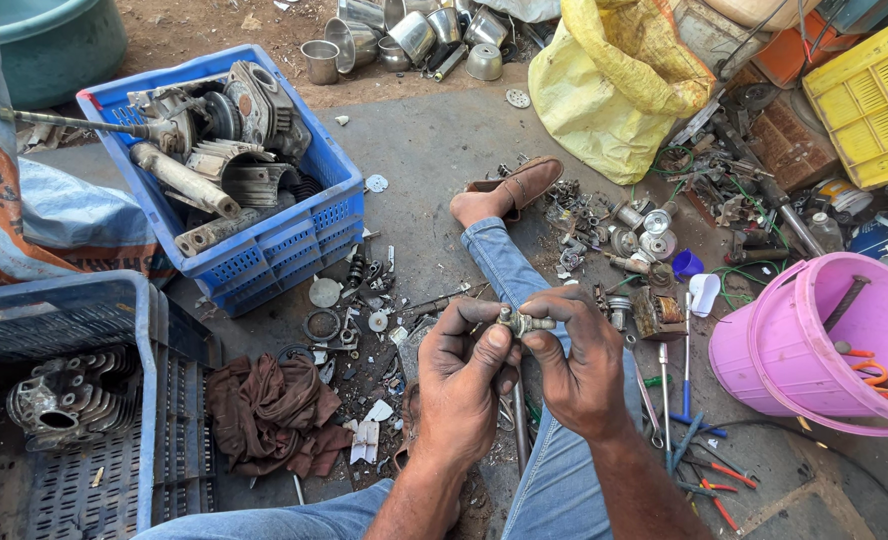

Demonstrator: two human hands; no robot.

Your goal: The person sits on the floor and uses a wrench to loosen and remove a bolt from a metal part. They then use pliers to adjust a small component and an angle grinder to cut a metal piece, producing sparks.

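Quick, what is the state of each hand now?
Left hand: closed on the small metal part.
Right hand: fingers pinch the same part.

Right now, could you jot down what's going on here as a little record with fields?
Setting: person seated on the ground among scattered metal parts
Left hand: grips one end of a small metal fitting
Right hand: pinches the fitting's other end
Left of hands: brown rag, blue crate of engine parts, second blue crate holding a finned cylinder
Right of hands: tipped pink bucket, screwdrivers on the ground
Far side: yellow sack, steel cups
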